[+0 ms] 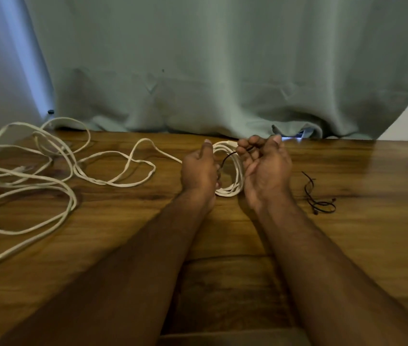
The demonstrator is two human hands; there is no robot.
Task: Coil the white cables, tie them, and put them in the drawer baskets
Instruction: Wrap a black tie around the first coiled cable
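Note:
A small coil of white cable (233, 188) stands between my hands above the wooden table (223, 270). My left hand (199, 174) grips the coil's left side, thumb up. My right hand (266, 168) is palm up at the coil's right side and pinches a thin black tie (230, 156) that arcs across the coil. A tail of the same white cable (145, 146) runs left from the coil. More loose white cable (31, 171) lies tangled on the left of the table.
A few spare black ties (319, 198) lie on the table right of my right hand. A grey-green curtain (223, 71) hangs along the table's far edge. No drawer or basket is in view.

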